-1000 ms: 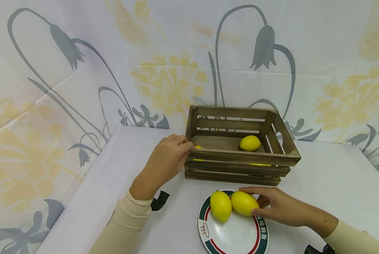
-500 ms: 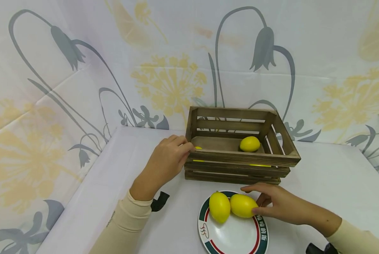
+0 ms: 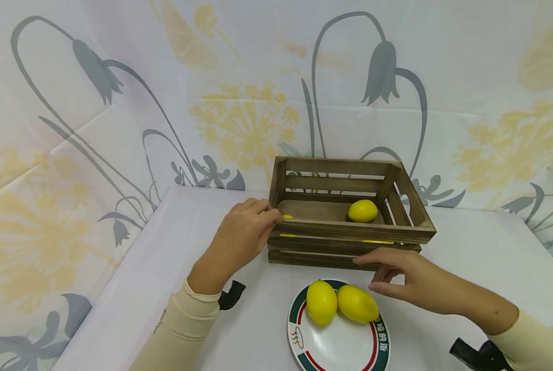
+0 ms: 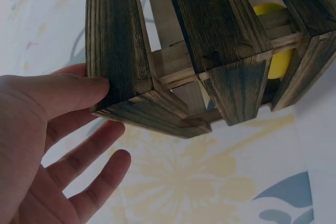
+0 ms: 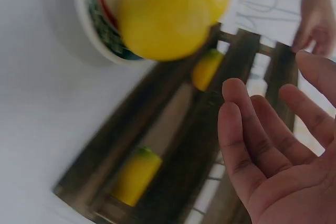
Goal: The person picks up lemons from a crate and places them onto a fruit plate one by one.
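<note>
Left hand (image 3: pixel 243 229) pinching a crate (image 3: pixel 341 230), right hand (image 3: pixel 420 281) loosely parted, seemingly just clear of two lemons (image 3: pixel 357 304) on a plate (image 3: pixel 341 346)

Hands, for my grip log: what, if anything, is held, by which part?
The left hand pinches the wooden crate by its front-left top corner; the right hand holds nothing.

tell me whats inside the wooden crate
In the wooden crate, one lemon lies toward the right. More yellow fruit shows through gaps left and right; the front slats cover most of it, so the count is unclear.
</note>
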A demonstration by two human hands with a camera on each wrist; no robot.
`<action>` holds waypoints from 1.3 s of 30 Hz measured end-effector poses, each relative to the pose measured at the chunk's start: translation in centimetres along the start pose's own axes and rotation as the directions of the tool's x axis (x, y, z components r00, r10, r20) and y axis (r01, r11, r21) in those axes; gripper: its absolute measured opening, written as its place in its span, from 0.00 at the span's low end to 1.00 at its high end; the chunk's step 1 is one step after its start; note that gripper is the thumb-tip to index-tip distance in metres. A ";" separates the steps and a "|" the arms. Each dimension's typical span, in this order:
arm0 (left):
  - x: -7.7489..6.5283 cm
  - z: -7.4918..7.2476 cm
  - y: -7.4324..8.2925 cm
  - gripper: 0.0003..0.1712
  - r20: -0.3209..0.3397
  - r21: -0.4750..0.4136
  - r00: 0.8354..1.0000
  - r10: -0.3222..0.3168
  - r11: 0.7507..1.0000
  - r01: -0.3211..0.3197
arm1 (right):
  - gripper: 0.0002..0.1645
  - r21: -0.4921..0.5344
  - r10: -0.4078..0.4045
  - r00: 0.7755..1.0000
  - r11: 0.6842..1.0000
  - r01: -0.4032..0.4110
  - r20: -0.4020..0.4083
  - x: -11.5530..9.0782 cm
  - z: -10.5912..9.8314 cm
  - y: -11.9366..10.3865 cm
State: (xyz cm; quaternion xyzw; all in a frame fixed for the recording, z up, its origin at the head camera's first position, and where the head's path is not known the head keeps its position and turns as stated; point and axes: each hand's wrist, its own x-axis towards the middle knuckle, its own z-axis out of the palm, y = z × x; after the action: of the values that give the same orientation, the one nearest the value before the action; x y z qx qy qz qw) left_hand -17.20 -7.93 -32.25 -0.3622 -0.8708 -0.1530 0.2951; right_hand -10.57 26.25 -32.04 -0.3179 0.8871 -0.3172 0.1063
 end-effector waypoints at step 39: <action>0.0 -0.1 -0.1 0.10 -0.018 0.010 1.000 0.024 1.000 -0.023 | 0.19 -0.227 0.047 0.999 0.973 -0.046 0.002 7.8 -11.7 -4.5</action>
State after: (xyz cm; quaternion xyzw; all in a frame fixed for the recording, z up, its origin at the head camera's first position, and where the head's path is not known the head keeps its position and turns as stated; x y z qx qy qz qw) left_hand -17.20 -8.07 -32.18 -0.3694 -0.8645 -0.1484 0.3068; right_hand -18.90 24.46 -20.04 -0.3084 0.9243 -0.2102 0.0801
